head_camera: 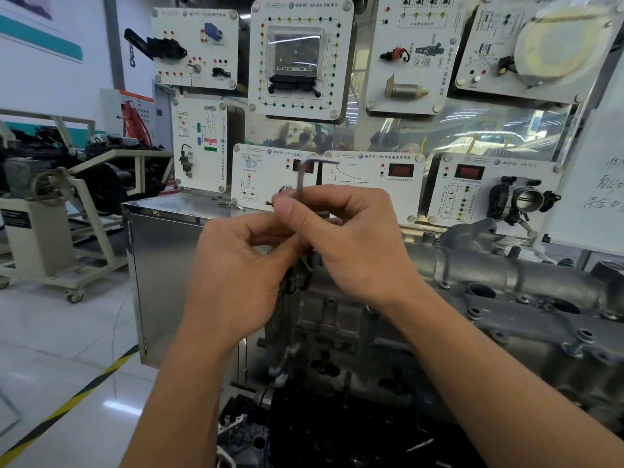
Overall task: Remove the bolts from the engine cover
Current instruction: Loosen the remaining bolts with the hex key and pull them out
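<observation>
Workshop training panels (300, 59) with mounted car parts and wiring diagrams fill the background. A steel cabinet (162, 265) stands below them, and a glossy floor with a yellow-and-black stripe lies to the left.

A silver cast engine cover (506, 275) runs across the lower right, just beneath the person's forearms. Several flanged bolts (474, 313) sit in its edge, seemingly not yet taken out.

Both hands are raised together in the centre, above the left end of the cover and not touching it. The right hand (347, 238) has its grip clamped on the shaft of an L-shaped hex key (300, 179). The key stands upright, its short arm at the top pointing right.

The left hand (236, 275) is curled, thumb and forefinger meeting just under the right hand. Its grip looks closed on something small, but the fingers hide whether that is the key's lower end or a loose bolt, so it cannot be told.

The step appears to be readying the key between bolts. To do it well, the key's tip should be pushed fully into the next bolt's socket and held square to the cover. A shallow or tilted seat could round the socket.

The longer arm likely gives the best leverage for the first turn. A steadying finger near the bolt head would help, and each freed bolt is best pinched at once, because the open recesses in the engine below could swallow one.
</observation>
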### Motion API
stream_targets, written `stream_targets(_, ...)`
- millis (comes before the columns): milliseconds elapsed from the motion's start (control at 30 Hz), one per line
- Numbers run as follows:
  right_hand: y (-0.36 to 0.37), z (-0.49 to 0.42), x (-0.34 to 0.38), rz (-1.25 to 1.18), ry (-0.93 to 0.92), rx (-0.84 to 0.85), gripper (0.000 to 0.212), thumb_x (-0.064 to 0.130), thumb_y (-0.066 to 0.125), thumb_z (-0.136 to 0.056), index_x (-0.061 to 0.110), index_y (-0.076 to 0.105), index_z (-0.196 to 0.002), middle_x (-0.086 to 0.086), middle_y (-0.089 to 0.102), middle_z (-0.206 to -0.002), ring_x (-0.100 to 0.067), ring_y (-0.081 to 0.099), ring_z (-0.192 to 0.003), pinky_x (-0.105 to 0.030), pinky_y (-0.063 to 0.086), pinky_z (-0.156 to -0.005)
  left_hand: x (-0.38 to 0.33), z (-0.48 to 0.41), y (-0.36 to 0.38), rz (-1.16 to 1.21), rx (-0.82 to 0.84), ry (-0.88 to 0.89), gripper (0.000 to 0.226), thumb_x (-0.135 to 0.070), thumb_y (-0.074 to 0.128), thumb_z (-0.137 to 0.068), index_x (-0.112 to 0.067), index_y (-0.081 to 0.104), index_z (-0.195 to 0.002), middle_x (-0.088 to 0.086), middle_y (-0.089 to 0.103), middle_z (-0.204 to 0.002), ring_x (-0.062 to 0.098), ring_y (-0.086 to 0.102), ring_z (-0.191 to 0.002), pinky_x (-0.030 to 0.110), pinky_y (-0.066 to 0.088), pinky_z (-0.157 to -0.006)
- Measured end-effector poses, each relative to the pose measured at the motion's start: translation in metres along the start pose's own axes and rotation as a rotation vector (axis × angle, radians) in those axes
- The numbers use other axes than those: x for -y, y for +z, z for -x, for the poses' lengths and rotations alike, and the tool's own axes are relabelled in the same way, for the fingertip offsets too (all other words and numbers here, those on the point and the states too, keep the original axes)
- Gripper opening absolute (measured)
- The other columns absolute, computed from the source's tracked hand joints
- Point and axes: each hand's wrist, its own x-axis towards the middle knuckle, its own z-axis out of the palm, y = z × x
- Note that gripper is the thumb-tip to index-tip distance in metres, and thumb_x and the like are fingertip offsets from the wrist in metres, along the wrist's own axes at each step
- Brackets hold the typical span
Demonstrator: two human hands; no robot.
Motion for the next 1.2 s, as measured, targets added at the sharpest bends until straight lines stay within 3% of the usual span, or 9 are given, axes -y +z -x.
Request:
stream_targets(200,0.003,-0.002,0.000,0.008,0.032,-0.047,0.011,0.015,0.074,-0.088,0.010,0.079,-0.079,-0.004,0.075,-0.071,-0.009,0.067,-0.065,-0.029,0.057,-0.058,0.010,-0.001,0.011,-0.019,-0.149,-0.044,0.027,-0.021,0.079,-0.071,0.000,0.062,-0.065,0.011,0.063,-0.060,0.018,0.059,-0.057,0.021,0.053,-0.058)
stream_targets(333,-0.004,-0.002,-0.001,0.079,0.077,0.071,0.021,0.017,0.058,-0.100,0.008,0.077,-0.100,-0.007,0.076,-0.090,-0.015,0.072,-0.088,-0.038,0.059,-0.082,0.010,-0.002,-0.001,0.075,0.039,-0.100,0.016,-0.035,0.071,-0.080,-0.020,0.076,-0.084,-0.006,0.076,-0.081,0.006,0.071,-0.081,0.022,0.054,-0.073)
stream_targets(433,-0.008,-0.002,0.000,0.165,0.087,0.137,0.028,0.018,0.048,-0.104,0.007,0.074,-0.109,-0.006,0.075,-0.099,-0.014,0.069,-0.098,-0.040,0.056,-0.090,0.010,-0.001,-0.010,0.012,0.163,-0.010,0.020,-0.026,0.064,-0.090,-0.031,0.073,-0.107,-0.016,0.076,-0.101,0.003,0.070,-0.102,0.019,0.054,-0.086)
stream_targets(567,-0.002,-0.003,0.003,0.168,0.071,0.155,0.027,0.020,0.057,-0.101,0.001,0.075,-0.097,-0.019,0.073,-0.085,-0.032,0.070,-0.082,-0.051,0.056,-0.074,0.005,-0.001,-0.012,-0.018,0.035,-0.017,0.016,-0.033,0.070,-0.078,-0.032,0.075,-0.093,-0.014,0.077,-0.087,0.004,0.073,-0.084,0.016,0.056,-0.075)
stream_targets(700,-0.003,-0.010,0.010,0.215,0.024,0.117,0.034,0.020,0.069,-0.093,-0.005,0.071,-0.071,-0.026,0.061,-0.062,-0.029,0.052,-0.052,-0.039,0.046,-0.048,0.007,0.000,-0.005,-0.091,-0.069,-0.069,0.014,-0.021,0.081,-0.075,-0.012,0.071,-0.076,-0.003,0.070,-0.069,0.012,0.066,-0.067,0.021,0.054,-0.067)
stream_targets(800,-0.007,-0.017,0.018,0.295,0.067,0.150,0.038,0.023,0.067,-0.095,-0.005,0.069,-0.069,-0.022,0.058,-0.057,-0.017,0.044,-0.049,-0.033,0.038,-0.048,0.005,0.010,0.002,-0.230,-0.064,-0.129,0.027,-0.029,0.082,-0.066,-0.018,0.057,-0.069,-0.005,0.059,-0.066,0.008,0.055,-0.065,0.018,0.046,-0.063)
stream_targets(933,-0.008,-0.023,0.028,0.451,0.174,0.279,0.038,0.026,0.053,-0.102,0.000,0.070,-0.081,-0.013,0.066,-0.069,-0.015,0.060,-0.063,-0.035,0.048,-0.062,0.001,0.021,0.006,-0.553,0.013,-0.129,0.045,-0.036,0.086,-0.061,-0.025,0.049,-0.085,-0.013,0.048,-0.089,0.000,0.050,-0.084,0.018,0.042,-0.067)
stream_targets(1067,-0.002,-0.024,0.038,0.637,0.166,0.364,0.040,0.023,0.041,-0.106,0.021,0.044,-0.067,0.002,0.050,-0.067,-0.008,0.046,-0.061,-0.020,0.031,-0.055,-0.009,0.009,0.004,-0.645,0.099,-0.169,0.048,-0.022,0.081,-0.073,-0.026,0.053,-0.112,-0.012,0.049,-0.099,0.014,0.055,-0.089,0.037,0.052,-0.075)
stream_targets(1200,-0.006,-0.023,0.040,0.689,0.172,0.428,0.031,0.021,0.036,-0.107,0.014,0.048,-0.080,-0.005,0.056,-0.079,-0.016,0.051,-0.071,-0.030,0.038,-0.064,-0.019,0.006,0.002,-0.716,0.159,-0.132,0.031,-0.019,0.075,-0.076,-0.033,0.051,-0.089,-0.014,0.046,-0.087,0.007,0.049,-0.073,0.031,0.043,-0.058)
